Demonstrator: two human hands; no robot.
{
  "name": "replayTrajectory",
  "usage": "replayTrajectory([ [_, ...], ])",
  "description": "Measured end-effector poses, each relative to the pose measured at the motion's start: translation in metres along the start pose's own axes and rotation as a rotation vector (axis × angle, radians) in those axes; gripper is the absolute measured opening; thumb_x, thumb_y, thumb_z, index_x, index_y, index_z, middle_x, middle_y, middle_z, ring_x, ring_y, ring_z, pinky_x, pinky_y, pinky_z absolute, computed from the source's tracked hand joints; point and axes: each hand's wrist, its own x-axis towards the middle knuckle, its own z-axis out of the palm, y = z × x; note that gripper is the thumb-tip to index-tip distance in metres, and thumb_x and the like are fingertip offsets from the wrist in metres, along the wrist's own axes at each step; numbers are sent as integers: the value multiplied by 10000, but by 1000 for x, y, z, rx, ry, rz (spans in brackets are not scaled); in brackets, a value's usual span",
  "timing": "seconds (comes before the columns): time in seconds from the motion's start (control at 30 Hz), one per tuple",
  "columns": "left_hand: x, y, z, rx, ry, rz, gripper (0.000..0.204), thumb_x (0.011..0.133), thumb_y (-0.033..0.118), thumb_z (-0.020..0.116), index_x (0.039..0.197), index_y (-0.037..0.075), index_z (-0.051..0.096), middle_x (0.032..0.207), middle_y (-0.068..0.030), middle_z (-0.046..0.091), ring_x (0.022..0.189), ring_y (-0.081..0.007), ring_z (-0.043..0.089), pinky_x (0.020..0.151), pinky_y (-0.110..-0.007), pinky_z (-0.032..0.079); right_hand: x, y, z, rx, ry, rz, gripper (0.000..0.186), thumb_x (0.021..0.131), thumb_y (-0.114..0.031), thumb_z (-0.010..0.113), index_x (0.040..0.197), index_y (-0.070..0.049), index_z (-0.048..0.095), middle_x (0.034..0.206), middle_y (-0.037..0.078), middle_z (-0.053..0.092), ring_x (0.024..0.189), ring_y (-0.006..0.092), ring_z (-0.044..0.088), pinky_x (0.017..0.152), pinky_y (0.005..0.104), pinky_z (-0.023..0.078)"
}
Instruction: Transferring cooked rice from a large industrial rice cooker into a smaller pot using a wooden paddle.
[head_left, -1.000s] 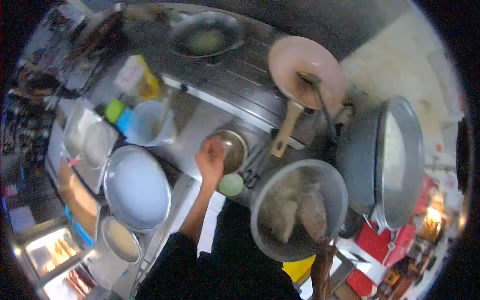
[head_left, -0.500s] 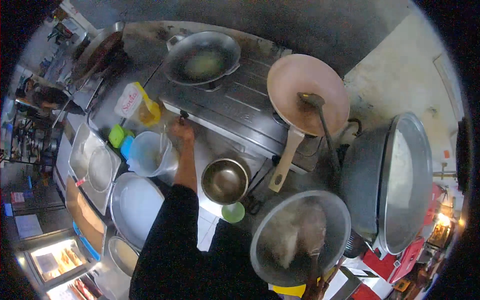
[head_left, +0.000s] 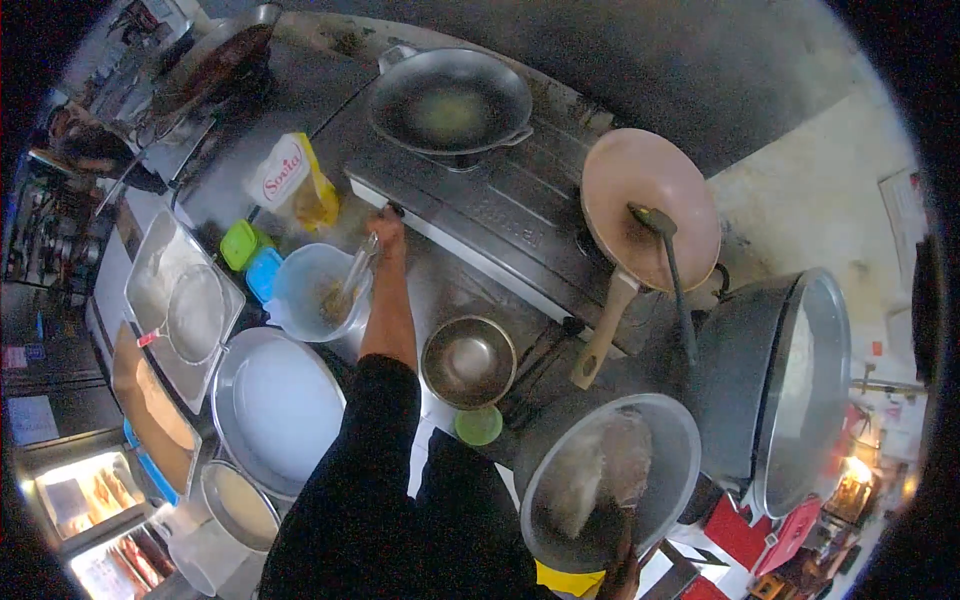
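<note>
Your left hand [head_left: 388, 228] is stretched out over the surface [head_left: 440, 290], fingers closed round the top of a long pale utensil [head_left: 352, 280] that slants down into the translucent plastic tub [head_left: 318, 290]; the tip sits in a brownish heap at the tub's bottom. The tub stands just left of your forearm, touching or nearly touching the big round metal tray [head_left: 275, 405] below it. Green lid [head_left: 240, 243] and blue lid [head_left: 263, 273] sit just left of the tub, with a yellow-and-white bag [head_left: 292, 182] standing behind them. Your right hand [head_left: 625, 578] is at the lower edge, mostly cut off; it looks wrapped round a handle rising into the grey wok [head_left: 610, 480], but I cannot tell how firm the grip is. That wok holds pale food under a flat turner. A small steel bowl [head_left: 468, 360] sits between your left arm and the stove, with a small green cup [head_left: 479, 425] just below it. On the stove [head_left: 500, 215]: a dark two-handled wok [head_left: 450, 100] at the back with a bit of oil in it, and a pink frying pan [head_left: 650, 205] with a wooden handle to the right, a ladle [head_left: 665, 255] resting in it. A large grey pot [head_left: 745, 385] with its lid tilted stands far right. Rectangular metal trays [head_left: 175, 300] lie far left.
</note>
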Motion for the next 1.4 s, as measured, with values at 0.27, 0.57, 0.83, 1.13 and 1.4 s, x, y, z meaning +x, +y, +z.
replayTrajectory([
  [0.27,-13,45,-28,368,-325,25,410,832,317,526,1070,-16,545,915,-219,620,895,-395,588,762,-494,462,-7,-14,-13,-138,-2,-19,438,872,-253,520,1267,-79,447,1176,201,529,986,376,542,765,420,453],
  [0.57,-5,23,-17,-256,-328,-179,248,846,243,498,933,29,589,944,-128,595,853,-294,559,723,-425,448,-3,-6,-3,-146,76,21,463,801,-100,565,1242,-48,431,1082,216,546,955,397,531,795,432,444],
  [0.83,-106,154,-68,-501,187,332,235,874,254,539,791,35,555,831,-81,541,728,-190,484,658,-335,415,-4,-14,-13,-49,65,135,535,787,-104,599,1267,-51,367,1012,225,562,865,409,565,724,460,459],
  [1.13,-335,297,-191,-395,-1393,659,176,850,131,544,928,-18,594,833,-162,597,788,-285,592,724,-356,462,-8,-33,-14,-19,132,247,487,782,-101,580,1217,-27,376,974,214,592,857,394,578,709,460,459],
  [1.4,-417,335,-26,162,-1622,961,342,873,121,407,1172,-23,487,1013,-254,559,935,-406,540,848,-461,414,-14,-25,-1,-5,200,246,361,787,-135,545,1116,-41,431,895,211,540,857,402,543,696,485,451],
])
